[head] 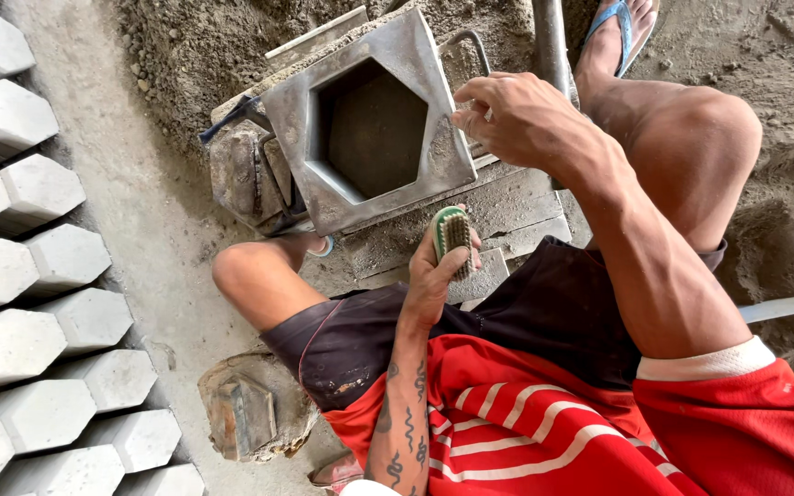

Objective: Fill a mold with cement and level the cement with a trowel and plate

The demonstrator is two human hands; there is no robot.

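We grip a small green-backed bristle brush (455,237) in our left hand (434,276), just below the grey steel mould (296,119) with its hexagonal hollow. Our right hand (507,115) pinches the mould's gritty right edge. Pale hexagonal concrete blocks (39,276) line the left.

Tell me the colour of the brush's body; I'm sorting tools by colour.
Green, with a pale rim and dark bristles; the brush shows best in the head view, in the left hand.
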